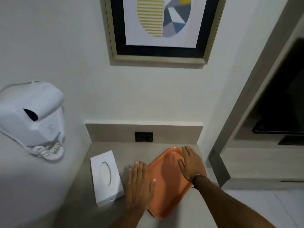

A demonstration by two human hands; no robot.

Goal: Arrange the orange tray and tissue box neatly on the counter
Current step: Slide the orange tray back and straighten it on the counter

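Orange tray (166, 181) long axis diag., near-left→far-right

You are facing a white wall (65, 46) where a framed abstract print (160, 27) is hanging; a white wall-mounted dryer (31, 116) is sitting left, a black socket (144, 137) below.

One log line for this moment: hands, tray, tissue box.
left hand: flat on orange tray left edge | right hand: flat on right side | tray: angled on counter | tissue box: left, untouched
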